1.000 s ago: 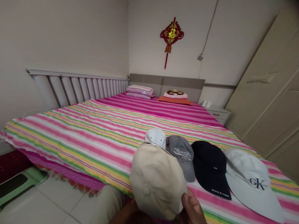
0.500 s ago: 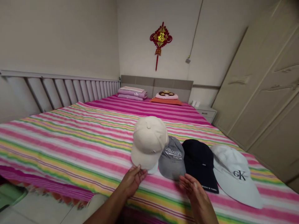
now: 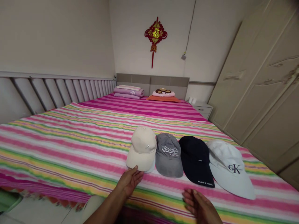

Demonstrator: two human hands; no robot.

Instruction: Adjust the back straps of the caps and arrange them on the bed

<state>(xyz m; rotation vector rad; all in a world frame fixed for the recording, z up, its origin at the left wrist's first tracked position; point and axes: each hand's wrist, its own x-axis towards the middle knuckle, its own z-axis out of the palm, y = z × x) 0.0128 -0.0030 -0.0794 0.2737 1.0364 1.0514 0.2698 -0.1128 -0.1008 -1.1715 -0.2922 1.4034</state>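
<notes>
A cream baseball cap [image 3: 143, 141] sits on the striped bedspread, with the pale brim of another cap [image 3: 150, 166] peeking out beneath its right side. My left hand [image 3: 129, 182] is at the front edge of the cream cap's brim, thumb tip against it, fingers loosely apart and palm turned up. To the right lie a grey cap [image 3: 168, 158] with white lettering, a black cap [image 3: 196, 158] and a white cap [image 3: 231, 168] with dark letters, in a row. My right hand [image 3: 198, 203] hovers in front of the black cap, holding nothing, its fingers loosely extended.
The bed has a striped bedspread [image 3: 70, 140]. Folded purple bedding [image 3: 129, 92] and an orange cushion with a pink one [image 3: 163, 97] lie near the headboard [image 3: 168, 82]. A railing [image 3: 70, 90] runs along the left; a nightstand [image 3: 202, 109] and wardrobe [image 3: 252, 87] stand right.
The cream cap has come down from a raised, tilted pose to rest with its front facing me. My right hand has drawn back from the grey cap. The view has shifted slightly.
</notes>
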